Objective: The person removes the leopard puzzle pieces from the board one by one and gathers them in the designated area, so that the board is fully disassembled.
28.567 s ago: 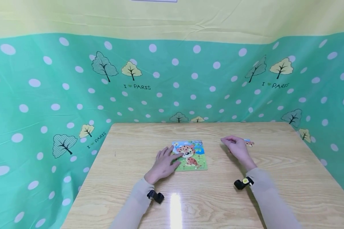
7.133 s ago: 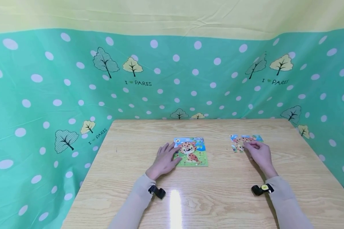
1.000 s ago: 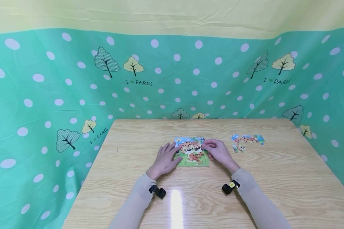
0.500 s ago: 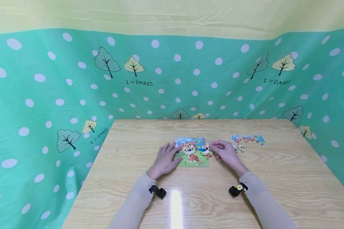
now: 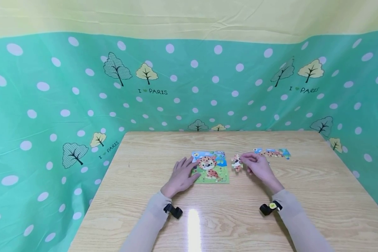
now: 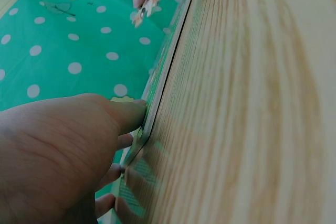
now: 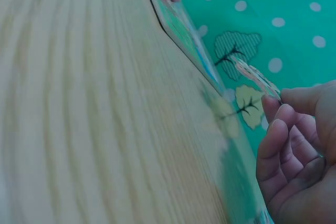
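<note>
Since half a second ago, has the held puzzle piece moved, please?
Yes: in the head view, the puzzle piece has moved right, away from the leopard board.

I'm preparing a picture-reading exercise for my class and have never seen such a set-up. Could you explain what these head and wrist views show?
There is no machine here: a person works with two bare hands. The head view comes from a camera worn on the head, looking forward and down. The other two come from cameras worn on the wrists, so the wooden table looks steeply tilted there.

On the table lies a board picturing a spotted cub; the left hand rests on it. To the board's right, the right hand pinches a puzzle piece above the table. Beyond that hand lie other pieces. A green dotted cloth hangs behind.
</note>
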Available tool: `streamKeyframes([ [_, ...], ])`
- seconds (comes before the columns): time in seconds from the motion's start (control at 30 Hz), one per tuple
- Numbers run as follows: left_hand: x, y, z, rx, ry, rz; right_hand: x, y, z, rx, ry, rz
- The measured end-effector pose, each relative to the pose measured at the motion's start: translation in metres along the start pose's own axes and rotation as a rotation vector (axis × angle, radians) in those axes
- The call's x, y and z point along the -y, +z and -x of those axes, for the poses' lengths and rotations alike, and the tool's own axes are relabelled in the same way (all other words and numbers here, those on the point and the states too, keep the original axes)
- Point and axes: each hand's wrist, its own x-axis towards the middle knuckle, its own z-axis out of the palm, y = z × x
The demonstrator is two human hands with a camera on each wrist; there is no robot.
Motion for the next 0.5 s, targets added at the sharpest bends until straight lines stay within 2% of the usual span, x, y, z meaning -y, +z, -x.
streamKeyframes([
  [0.13, 0.000, 0.000, 0.000, -0.001, 0.002, -0.002, -0.002, -0.012, 0.002, -0.018, 0.024, -0.018],
  [0.5, 0.001, 0.000, -0.001, -0.003, 0.003, 0.000, -0.011, -0.036, 0.007, -0.081, 0.028, -0.040],
])
